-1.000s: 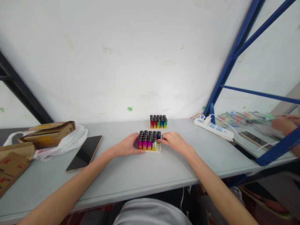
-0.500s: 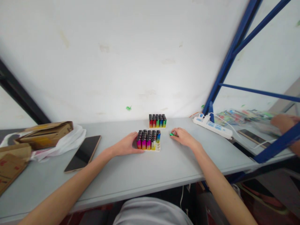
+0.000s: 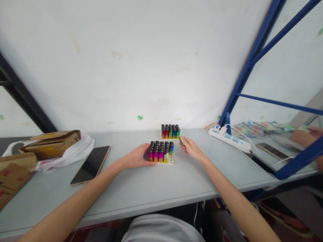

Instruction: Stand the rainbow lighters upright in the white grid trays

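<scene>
A white tray (image 3: 171, 162) on the table carries rows of upright lighters (image 3: 158, 151) with black tops, their bodies purple, yellow and blue. Bare slots show at the tray's near right corner. My left hand (image 3: 138, 156) is wrapped against the tray's left side, thumb along the front. To the right of the tray, my right hand (image 3: 188, 147) is closed on a green lighter (image 3: 181, 140), raised and tilted, most of it hidden by the fingers. Behind stands a second block of lighters (image 3: 170, 131) in red, yellow, green and blue.
On the left lie a phone (image 3: 91, 164), a white plastic bag (image 3: 75, 153) and cardboard boxes (image 3: 54, 144). At right are a white power strip (image 3: 229, 138) and a blue metal frame (image 3: 238, 82). Beyond it, another person's hand (image 3: 301, 137) is near a phone (image 3: 274, 152) and a colourful pile (image 3: 254, 129).
My right hand has moved slightly left, and the green lighter has turned from lying nearly flat to more upright. The left hand stays at the tray. The view has shifted a little.
</scene>
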Tool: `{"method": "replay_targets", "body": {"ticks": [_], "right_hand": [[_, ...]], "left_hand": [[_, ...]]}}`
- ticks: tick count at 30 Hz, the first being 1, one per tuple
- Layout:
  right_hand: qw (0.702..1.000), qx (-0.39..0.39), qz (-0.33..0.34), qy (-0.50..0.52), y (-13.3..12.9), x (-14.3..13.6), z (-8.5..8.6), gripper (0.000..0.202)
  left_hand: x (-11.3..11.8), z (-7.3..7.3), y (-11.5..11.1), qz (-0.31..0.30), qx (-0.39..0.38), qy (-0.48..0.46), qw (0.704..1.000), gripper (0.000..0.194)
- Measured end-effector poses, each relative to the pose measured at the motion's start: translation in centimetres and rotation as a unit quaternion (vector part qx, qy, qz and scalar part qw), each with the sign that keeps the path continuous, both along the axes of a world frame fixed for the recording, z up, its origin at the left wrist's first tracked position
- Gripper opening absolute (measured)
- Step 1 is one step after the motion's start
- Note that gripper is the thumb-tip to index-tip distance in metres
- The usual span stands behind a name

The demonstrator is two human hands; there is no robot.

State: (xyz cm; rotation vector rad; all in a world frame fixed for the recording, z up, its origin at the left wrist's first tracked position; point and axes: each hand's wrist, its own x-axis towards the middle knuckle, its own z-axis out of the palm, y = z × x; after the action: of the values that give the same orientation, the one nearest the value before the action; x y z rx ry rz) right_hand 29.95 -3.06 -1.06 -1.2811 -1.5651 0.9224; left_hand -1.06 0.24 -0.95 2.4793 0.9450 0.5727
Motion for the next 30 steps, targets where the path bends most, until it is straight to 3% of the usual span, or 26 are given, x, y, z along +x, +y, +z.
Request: {"method": "replay_targets", "body": {"ticks": [3,8,13,19,30], "right_hand": [[0.994,-0.079,-0.002,0.069,-0.1,-1.0,0.2,0.061],[0.989,-0.101,-0.05,0.096,-0.7,-2.2,0.2,0.05],[0.991,-0.087,-0.055,0.083,-1.0,-2.7,0.0,0.044],[0.987,-0.082,-0.077,0.111,-0.6,-2.4,0.2,0.051],[0.995,-0.04,-0.066,0.068,-0.1,-2.0,-0.9,0.049]], "left_hand": [[0.1,0.2,-0.1,-0.003,-0.002,-0.001,1.0,0.071],[0.2,0.6,-0.5,0.001,0.002,0.011,1.0,0.07],[0.3,0.6,-0.5,0.002,0.005,0.01,1.0,0.07],[0.1,0.1,-0.1,-0.004,0.008,0.008,1.0,0.072],[-0.1,-0.2,0.1,-0.002,0.006,0.008,1.0,0.072]]}}
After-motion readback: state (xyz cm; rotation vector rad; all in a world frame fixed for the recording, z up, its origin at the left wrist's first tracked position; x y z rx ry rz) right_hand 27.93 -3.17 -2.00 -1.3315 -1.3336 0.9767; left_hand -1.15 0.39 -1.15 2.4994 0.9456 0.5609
